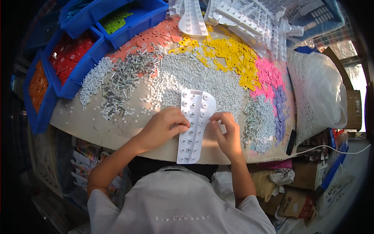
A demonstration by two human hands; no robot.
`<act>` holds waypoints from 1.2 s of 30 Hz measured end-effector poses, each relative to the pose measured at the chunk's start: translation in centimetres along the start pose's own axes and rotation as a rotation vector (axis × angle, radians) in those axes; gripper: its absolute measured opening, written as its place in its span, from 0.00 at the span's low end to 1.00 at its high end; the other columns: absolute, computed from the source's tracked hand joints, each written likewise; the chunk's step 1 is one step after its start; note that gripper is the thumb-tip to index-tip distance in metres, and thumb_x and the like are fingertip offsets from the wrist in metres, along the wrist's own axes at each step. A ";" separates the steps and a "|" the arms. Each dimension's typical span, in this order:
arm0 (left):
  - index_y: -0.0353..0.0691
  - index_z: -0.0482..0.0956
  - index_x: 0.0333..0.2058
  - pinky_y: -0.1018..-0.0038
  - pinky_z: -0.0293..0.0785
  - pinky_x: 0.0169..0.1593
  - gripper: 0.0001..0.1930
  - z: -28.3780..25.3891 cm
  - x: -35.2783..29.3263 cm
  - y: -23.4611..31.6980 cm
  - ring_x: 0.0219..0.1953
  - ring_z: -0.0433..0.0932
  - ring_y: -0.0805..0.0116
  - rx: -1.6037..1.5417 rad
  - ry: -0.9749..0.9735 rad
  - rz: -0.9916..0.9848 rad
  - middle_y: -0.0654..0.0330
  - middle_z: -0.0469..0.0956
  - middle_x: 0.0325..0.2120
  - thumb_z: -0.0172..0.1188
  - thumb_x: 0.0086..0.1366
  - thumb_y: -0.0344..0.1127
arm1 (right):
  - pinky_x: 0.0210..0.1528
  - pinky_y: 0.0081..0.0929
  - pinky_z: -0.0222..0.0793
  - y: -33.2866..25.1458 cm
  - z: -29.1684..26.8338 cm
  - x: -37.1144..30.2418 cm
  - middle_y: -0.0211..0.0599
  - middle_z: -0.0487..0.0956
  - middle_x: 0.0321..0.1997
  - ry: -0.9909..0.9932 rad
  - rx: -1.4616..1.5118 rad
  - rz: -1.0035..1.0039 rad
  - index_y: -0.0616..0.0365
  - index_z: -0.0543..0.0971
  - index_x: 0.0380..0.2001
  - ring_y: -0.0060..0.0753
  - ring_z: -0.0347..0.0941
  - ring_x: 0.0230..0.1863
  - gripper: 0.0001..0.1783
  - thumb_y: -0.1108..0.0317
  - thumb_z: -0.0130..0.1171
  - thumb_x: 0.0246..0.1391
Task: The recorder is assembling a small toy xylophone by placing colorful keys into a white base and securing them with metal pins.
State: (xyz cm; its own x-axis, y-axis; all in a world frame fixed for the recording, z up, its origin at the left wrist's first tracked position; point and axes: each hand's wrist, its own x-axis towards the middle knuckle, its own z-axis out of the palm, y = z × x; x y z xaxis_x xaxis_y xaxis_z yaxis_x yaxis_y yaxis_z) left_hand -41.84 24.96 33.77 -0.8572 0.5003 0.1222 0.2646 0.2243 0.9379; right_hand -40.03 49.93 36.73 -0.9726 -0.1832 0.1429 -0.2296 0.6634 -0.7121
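Observation:
A white plastic tray [194,102] with one rounded side lies lengthwise in front of me near the table's edge. Round white washers sit in its two outer rows, and a line of small metal heads runs down the middle. At the tray's left edge, my left hand [168,124] is closed in a pinch, its fingertips over the left row. My right hand [228,134] pinches with thumb and forefinger beside the tray's right edge. Whatever either hand holds is too small or hidden to tell.
Piles of white washers [194,72], metal pins [130,74], yellow tabs [230,48], pink tabs [269,76] and purple tabs [280,113] cover the table. Blue bins [70,90] stand far left. More white trays [241,17] are stacked at the back, and a full plastic bag [321,89] stands right.

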 end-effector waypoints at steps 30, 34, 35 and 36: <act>0.38 0.81 0.32 0.61 0.72 0.42 0.06 -1.2 2.0 -0.9 0.36 0.76 0.54 0.400 0.365 0.181 0.57 0.77 0.29 0.64 0.62 0.33 | 0.40 0.39 0.68 1.6 1.0 1.4 0.40 0.78 0.32 0.224 -0.234 -0.236 0.60 0.80 0.36 0.44 0.73 0.36 0.07 0.77 0.64 0.52; 0.39 0.83 0.32 0.59 0.72 0.46 0.07 -4.7 7.4 -3.0 0.38 0.77 0.54 0.560 0.360 0.159 0.56 0.79 0.29 0.63 0.63 0.36 | 0.43 0.39 0.71 3.6 0.8 6.9 0.45 0.80 0.33 0.252 -0.255 -0.147 0.63 0.80 0.36 0.49 0.75 0.36 0.07 0.76 0.63 0.54; 0.40 0.84 0.32 0.58 0.72 0.47 0.07 -5.2 8.7 -3.4 0.39 0.77 0.54 0.571 0.332 0.150 0.56 0.79 0.29 0.63 0.63 0.36 | 0.43 0.39 0.71 4.3 1.1 7.8 0.45 0.80 0.33 0.256 -0.257 -0.152 0.63 0.80 0.36 0.49 0.75 0.36 0.07 0.76 0.63 0.54; 0.40 0.84 0.32 0.58 0.72 0.47 0.07 -5.4 10.0 -4.2 0.39 0.77 0.54 0.572 0.337 0.156 0.56 0.79 0.29 0.63 0.63 0.36 | 0.42 0.39 0.71 5.1 1.4 8.5 0.46 0.80 0.33 0.228 -0.270 -0.130 0.63 0.80 0.36 0.50 0.76 0.36 0.07 0.75 0.64 0.53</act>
State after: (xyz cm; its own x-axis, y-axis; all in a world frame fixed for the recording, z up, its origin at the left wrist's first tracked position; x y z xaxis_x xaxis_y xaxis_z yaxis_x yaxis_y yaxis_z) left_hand -53.94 24.55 32.82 -0.8564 0.2960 0.4231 0.5087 0.6239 0.5933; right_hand -49.45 50.76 33.35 -0.9108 -0.1324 0.3911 -0.3230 0.8184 -0.4753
